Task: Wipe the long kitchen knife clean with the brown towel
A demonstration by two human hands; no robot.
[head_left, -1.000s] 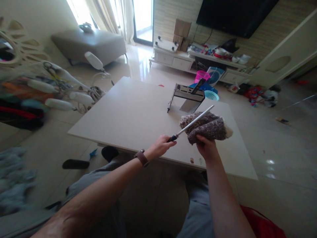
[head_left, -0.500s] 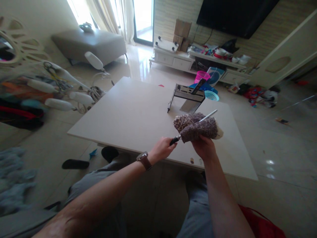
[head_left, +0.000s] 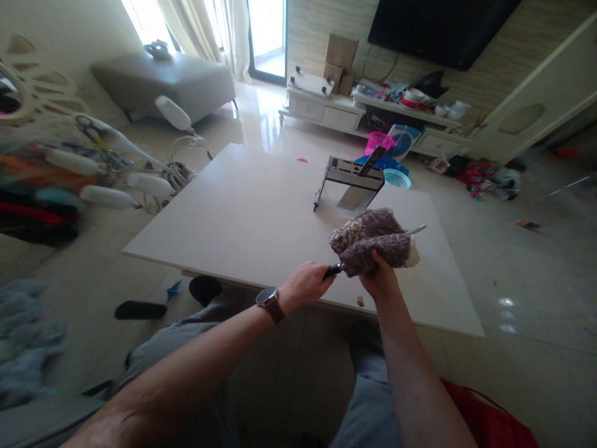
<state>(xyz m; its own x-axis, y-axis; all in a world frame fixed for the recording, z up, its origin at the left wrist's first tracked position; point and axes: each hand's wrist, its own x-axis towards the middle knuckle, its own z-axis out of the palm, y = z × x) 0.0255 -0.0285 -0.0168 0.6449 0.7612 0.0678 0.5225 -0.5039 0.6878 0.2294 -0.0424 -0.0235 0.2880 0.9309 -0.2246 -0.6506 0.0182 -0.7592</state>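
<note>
My left hand (head_left: 308, 283) is closed around the black handle of a knife (head_left: 333, 271). A thick, fuzzy brown-and-cream cloth (head_left: 366, 233) lies folded about the blade, so most of the metal is hidden. Only the silvery tip shows beyond the cloth's right side. From below, my right hand (head_left: 380, 277) grips the cloth, thumb on top and the other fingers mostly hidden. Both hands are over the near edge of the white table (head_left: 224, 211). Just beyond the cloth stands a metal-and-black rack (head_left: 354, 177) with a black-handled item in its top.
A small sticker-like spot (head_left: 360, 301) marks the table's near edge, and a red scrap (head_left: 302, 160) lies at its far edge. Pink (head_left: 377, 143) and light-blue baskets (head_left: 397, 178) stand behind the table. A white lamp (head_left: 149, 183) with several shades is at the left.
The blade lay across the top of the cloth; now the cloth covers it and only the tip sticks out farther right. My right thumb has come up over the cloth.
</note>
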